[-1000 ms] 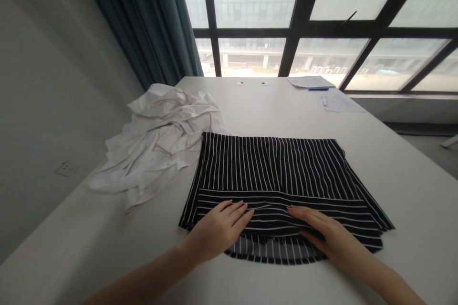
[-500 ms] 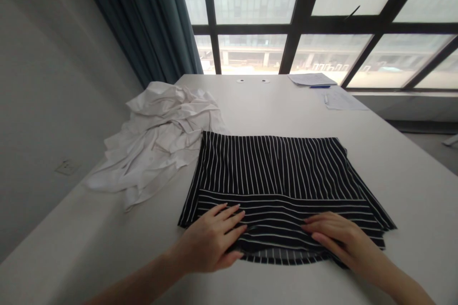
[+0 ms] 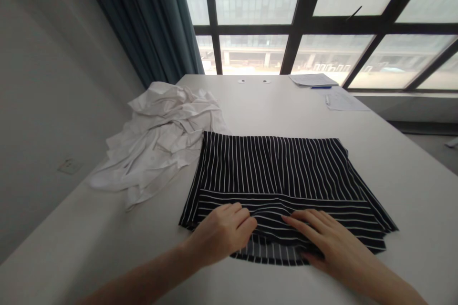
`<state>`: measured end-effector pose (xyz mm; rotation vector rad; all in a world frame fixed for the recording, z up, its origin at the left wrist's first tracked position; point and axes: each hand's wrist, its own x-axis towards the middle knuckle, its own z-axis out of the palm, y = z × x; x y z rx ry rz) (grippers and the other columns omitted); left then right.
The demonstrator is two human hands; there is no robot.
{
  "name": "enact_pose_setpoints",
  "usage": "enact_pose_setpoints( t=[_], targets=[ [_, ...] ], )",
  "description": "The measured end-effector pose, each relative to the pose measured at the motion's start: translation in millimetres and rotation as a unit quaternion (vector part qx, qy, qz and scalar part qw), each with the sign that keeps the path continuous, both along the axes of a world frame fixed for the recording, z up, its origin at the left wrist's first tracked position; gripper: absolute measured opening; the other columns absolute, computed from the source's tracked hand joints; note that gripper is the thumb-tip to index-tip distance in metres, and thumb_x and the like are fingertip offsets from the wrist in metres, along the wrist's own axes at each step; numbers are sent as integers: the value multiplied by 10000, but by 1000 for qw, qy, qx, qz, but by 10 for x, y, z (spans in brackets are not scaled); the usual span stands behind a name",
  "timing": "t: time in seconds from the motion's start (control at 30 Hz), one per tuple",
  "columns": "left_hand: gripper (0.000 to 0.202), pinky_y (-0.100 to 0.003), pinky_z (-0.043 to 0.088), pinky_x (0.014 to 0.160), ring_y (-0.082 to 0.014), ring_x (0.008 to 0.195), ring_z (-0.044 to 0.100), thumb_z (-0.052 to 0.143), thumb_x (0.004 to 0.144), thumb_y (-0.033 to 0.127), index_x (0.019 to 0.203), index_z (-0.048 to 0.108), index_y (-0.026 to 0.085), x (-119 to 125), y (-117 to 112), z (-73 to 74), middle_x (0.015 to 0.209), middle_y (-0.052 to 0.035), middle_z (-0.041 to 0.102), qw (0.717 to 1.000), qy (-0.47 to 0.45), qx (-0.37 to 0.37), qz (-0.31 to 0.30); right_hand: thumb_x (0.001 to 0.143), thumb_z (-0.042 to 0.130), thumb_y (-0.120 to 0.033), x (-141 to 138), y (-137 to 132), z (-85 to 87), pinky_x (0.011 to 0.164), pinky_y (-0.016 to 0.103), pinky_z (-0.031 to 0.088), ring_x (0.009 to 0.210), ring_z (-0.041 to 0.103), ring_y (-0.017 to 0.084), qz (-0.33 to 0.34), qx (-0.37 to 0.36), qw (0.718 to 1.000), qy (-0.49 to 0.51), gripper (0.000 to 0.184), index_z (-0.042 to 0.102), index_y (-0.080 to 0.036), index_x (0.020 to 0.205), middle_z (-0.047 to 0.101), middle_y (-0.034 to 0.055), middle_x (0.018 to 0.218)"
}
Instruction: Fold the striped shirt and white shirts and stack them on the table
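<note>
A black shirt with white stripes (image 3: 275, 167) lies folded on the white table (image 3: 250, 109). Its stripes run lengthwise over the far part and crosswise over a folded band nearer me. My left hand (image 3: 223, 231) is closed on the band's near edge, left of centre, with its fingers curled into the cloth. On the band's right half rests my right hand (image 3: 324, 240), fingers stretched over the fabric and thumb apart, near the curved hem. Between the hands the band bulges up a little, and the garment's grey inner side shows beneath it.
A crumpled white cloth (image 3: 164, 128) lies at the left, touching the striped garment's far left corner. Papers (image 3: 313, 79) with a blue pen (image 3: 321, 87) are at the far right of the table. Beyond stand a dark curtain (image 3: 153, 19) and a window (image 3: 257, 52).
My left hand has gone from lying flat with spread fingers to closed on the cloth. My right hand has shifted left, its fingers now more stretched out. The band bulges more between them.
</note>
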<state>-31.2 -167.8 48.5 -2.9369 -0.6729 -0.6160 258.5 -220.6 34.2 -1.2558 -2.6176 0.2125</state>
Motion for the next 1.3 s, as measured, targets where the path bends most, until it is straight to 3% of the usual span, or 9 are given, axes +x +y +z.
enact_pose_setpoints(
  t=[0.13,0.23,0.37,0.53,0.7,0.83,0.93,1.13,1.3],
  targets=[
    [185,-273,459,648,-144,689,529,418,968,137,855,561,166,-38,70,145,715,-7,561,998,-34,43,-19,894,452,-105,118,-11,20,889,370,549,1029,642,207,-12,65,997,29,538,492,-275,1403,679,57,1161],
    [192,-291,470,717,-139,679,511,442,959,135,830,578,174,-60,17,115,700,-3,558,996,-24,63,-55,942,471,-175,160,-39,38,891,368,541,992,645,209,1,87,996,31,407,577,-271,1323,688,66,1142],
    [151,-318,470,804,-136,649,493,524,911,124,782,576,183,-121,-107,-69,667,14,536,993,24,43,-103,922,483,-135,143,-73,50,826,317,559,935,653,185,52,22,998,24,329,683,-279,1139,697,45,1072],
    [91,-357,479,823,-165,686,546,548,855,258,873,605,189,-211,-76,-132,691,-8,596,983,33,-115,-140,895,591,-248,105,-52,164,843,280,557,990,658,183,31,-110,991,68,175,727,-293,996,683,36,1073],
    [192,-263,486,699,-133,706,597,437,963,193,983,627,171,-115,37,-154,772,-23,650,988,-35,-140,-59,966,499,-261,8,39,104,772,296,561,846,677,166,-14,-71,989,129,221,707,-274,1042,728,27,912],
    [443,-485,390,1058,-272,1241,505,570,917,362,1333,519,216,-69,42,-251,1318,-125,563,993,29,-118,-4,937,542,-307,-76,58,-150,999,478,469,1246,537,266,-22,29,997,61,411,559,-298,1348,628,65,1313],
    [606,-582,271,1118,-319,1415,312,538,928,446,1475,360,256,-124,34,-322,1535,-130,357,988,94,-120,17,925,544,-389,-74,31,-283,1064,581,375,1409,338,317,-16,31,999,-26,631,320,-318,1510,413,45,1523],
    [708,-612,246,1111,-345,1448,242,433,924,616,1526,250,292,-277,50,-365,1588,-122,258,984,121,-120,52,927,507,-514,98,-40,-315,1049,623,379,1422,302,340,-30,-2,997,-71,724,170,-347,1545,322,35,1564],
    [753,-606,279,1092,-363,1440,256,442,902,649,1533,231,298,-496,59,-363,1580,-140,269,980,132,-103,104,929,513,-486,293,-123,-294,1056,603,397,1400,351,329,-54,-35,998,-27,643,282,-370,1518,392,27,1530]
  ],
)
